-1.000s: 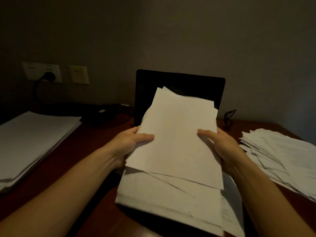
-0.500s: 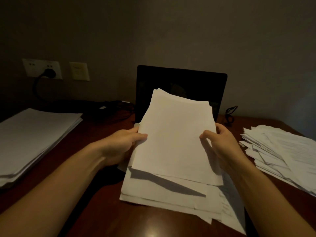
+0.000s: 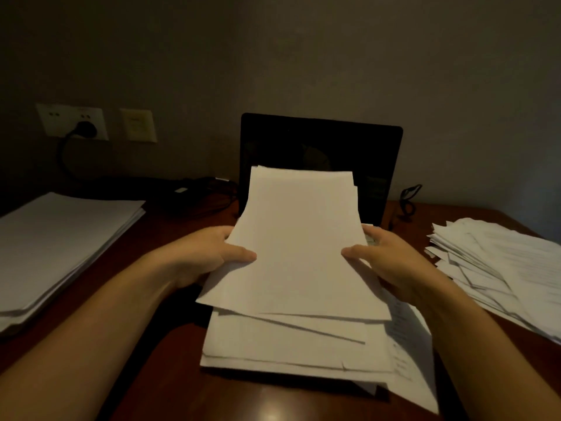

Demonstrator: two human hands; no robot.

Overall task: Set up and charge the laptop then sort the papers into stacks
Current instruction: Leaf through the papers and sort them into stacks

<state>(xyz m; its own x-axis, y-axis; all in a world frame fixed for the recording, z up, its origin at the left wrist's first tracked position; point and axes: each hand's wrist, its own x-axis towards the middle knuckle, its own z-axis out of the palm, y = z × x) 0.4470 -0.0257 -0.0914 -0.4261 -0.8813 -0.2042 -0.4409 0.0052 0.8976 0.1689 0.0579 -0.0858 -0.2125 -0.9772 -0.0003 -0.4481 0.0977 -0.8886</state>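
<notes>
left hand point(image 3: 202, 259), right hand point(image 3: 394, 264) both grip paper sheaf point(image 3: 299, 241) | laptop point(image 3: 321, 145) open behind

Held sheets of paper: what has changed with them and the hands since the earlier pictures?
The held sheets, fanned and skewed one second ago, are now squared into a neater bundle. The left hand and the right hand still grip its sides, thumbs on top; nothing was let go. The laptop, the pile beneath, the left stack and the loose right pile stayed put.

Three paper stacks point(image 3: 60, 247) point(image 3: 504, 268) point(image 3: 273, 344), one held sheaf point(image 3: 300, 244), one laptop point(image 3: 318, 144), two hands point(image 3: 200, 258) point(image 3: 394, 264)
</notes>
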